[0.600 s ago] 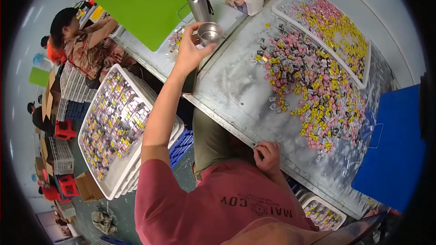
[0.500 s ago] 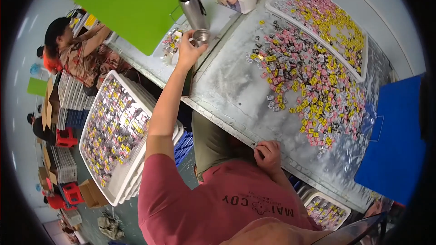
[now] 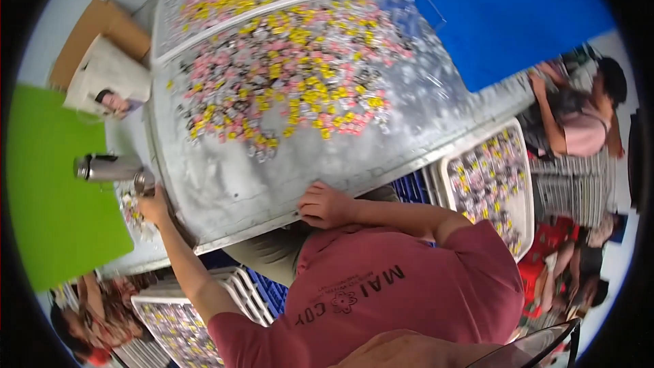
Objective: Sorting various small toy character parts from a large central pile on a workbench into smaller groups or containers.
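Observation:
At the left of the table, my left hand [image 3: 155, 206] is closed around a small steel cup [image 3: 144, 180]. The cup is beside a silver steel flask [image 3: 107, 167], which has a dark strap. Small loose pieces and clear wrappers [image 3: 133, 212] lie next to this hand. My right hand [image 3: 325, 206] rests on the table's near edge with its fingers curled in, and nothing shows in it. Beyond it spreads a loose heap of small pink, yellow, black and clear square pieces [image 3: 300, 88].
A white tray [image 3: 245, 16] of similar pieces lies at the back. Green [image 3: 54, 191] and blue [image 3: 504, 20] boards flank the table [image 3: 218, 194]. A white bag [image 3: 109, 75] and cardboard box [image 3: 116, 27] stand back left. Filled trays [image 3: 524, 211] are stacked below; people sit on both sides.
My view has turned toward the right, so the table appears rotated and co-workers at the right come into sight. The cup stays in my left hand; my right hand stays at the table edge.

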A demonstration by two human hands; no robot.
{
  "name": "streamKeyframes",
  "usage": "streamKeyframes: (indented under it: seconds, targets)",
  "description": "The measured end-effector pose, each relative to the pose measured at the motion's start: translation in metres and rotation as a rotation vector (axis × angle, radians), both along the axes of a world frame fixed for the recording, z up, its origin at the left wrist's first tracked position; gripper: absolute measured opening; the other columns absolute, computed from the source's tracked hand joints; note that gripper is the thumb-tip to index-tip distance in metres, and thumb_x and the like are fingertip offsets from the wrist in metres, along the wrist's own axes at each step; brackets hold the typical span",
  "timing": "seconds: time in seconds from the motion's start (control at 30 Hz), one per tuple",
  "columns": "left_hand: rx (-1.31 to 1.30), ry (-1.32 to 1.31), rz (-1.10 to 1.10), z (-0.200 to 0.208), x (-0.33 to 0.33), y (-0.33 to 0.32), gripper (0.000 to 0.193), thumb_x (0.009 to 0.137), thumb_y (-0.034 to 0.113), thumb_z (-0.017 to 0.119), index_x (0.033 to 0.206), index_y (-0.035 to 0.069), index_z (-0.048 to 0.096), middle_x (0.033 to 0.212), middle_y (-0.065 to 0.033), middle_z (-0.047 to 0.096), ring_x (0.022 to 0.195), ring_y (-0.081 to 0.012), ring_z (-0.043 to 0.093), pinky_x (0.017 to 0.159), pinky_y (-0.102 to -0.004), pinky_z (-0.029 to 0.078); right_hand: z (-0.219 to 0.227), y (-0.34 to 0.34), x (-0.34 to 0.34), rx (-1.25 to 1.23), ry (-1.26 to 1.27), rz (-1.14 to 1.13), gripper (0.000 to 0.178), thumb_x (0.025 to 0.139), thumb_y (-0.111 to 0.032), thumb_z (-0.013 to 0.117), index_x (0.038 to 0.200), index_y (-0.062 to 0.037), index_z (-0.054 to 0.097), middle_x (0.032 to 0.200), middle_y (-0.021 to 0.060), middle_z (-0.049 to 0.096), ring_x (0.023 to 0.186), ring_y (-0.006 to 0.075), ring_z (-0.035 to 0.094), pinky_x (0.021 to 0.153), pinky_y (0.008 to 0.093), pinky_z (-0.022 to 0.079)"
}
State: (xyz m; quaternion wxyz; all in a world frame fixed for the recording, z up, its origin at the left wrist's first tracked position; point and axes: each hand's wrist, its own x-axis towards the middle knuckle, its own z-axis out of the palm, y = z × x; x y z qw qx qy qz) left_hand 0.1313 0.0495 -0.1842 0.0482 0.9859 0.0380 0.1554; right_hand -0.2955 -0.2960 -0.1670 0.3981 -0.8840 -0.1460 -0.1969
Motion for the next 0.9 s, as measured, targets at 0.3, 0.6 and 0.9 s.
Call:
streamKeyframes:
  seconds: [0.3, 0.6, 0.9]
  targets:
    - [0.142, -0.094, 0.023, 0.005, -0.002, 0.017, 0.054, 0.088, 0.041, 0.070, 0.134, 0.012, 0.065, 0.116, -0.0176, 0.073, 0.109, -0.0413, 0.068, 0.089, -0.0566, 0.053, 0.035, -0.137, -0.050, -0.391, -0.081, -0.490, 0.020, 0.081, -0.012, 0.073, 0.101, -0.0066, 0.074, 0.110, 0.0149, 0.071, 0.102, 0.0343, 0.068, 0.087, 0.0484, 0.055]
    - [-0.496, -0.011, -0.931, 0.043, -0.175, -0.175, 0.040, 0.086, 0.013, 0.075, 0.123, 0.000, 0.067, 0.129, -0.0195, 0.066, 0.124, -0.0366, 0.059, 0.109, -0.0455, 0.043, 0.003, -0.300, -0.138, -0.688, 0.197, -1.246, 0.016, 0.090, -0.022, 0.069, 0.097, -0.0090, 0.076, 0.103, 0.0121, 0.071, 0.096, 0.0353, 0.067, 0.083, 0.0493, 0.051]
    - [-0.293, -0.101, -1.021, 0.002, -0.264, -0.264, 0.064, 0.087, 0.029, 0.078, 0.143, 0.005, 0.057, 0.155, -0.0310, 0.039, 0.140, -0.0528, 0.039, 0.113, -0.0594, 0.035, 0.031, -0.278, -0.128, -0.454, 0.078, -1.188, 0.009, 0.089, -0.012, 0.073, 0.086, -0.0038, 0.076, 0.085, 0.0165, 0.070, 0.078, 0.0381, 0.068, 0.072, 0.0447, 0.054]
